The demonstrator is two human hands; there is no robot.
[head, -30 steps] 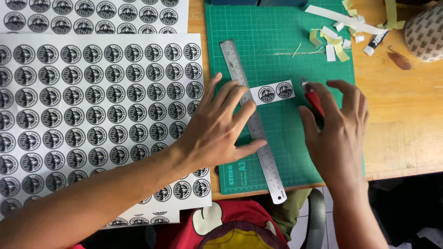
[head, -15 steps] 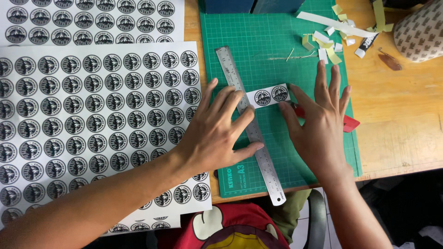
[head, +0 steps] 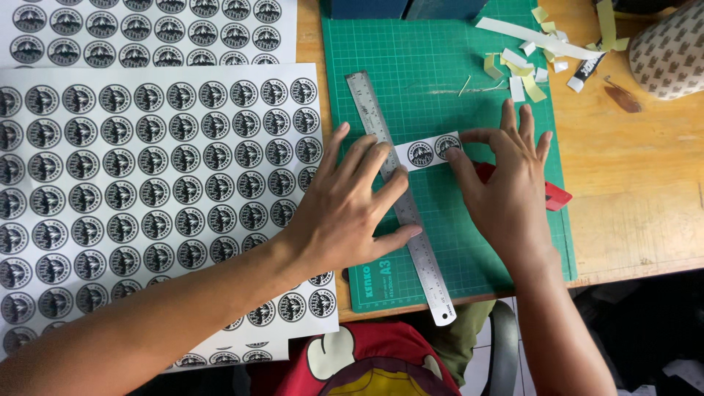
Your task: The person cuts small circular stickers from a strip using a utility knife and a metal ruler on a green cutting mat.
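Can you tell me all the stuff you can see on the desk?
sticker strip: one, white with two round black stickers, on the mat beside the ruler
ruler: one, silver, slanting across the mat
cutting mat: one, green, on the desk
sticker sheets: several, white with black circles, left
paper scraps: many, white and yellowish, top right
red tool: one, under the right hand
left hand: pressing the ruler
right hand: touching the strip

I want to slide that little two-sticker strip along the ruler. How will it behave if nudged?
The strip looks like thin paper lying flat on the mat, so it is probably very light and floppy. A nudge would likely skid or buckle it unless pinned, as the right hand does beside the ruler.
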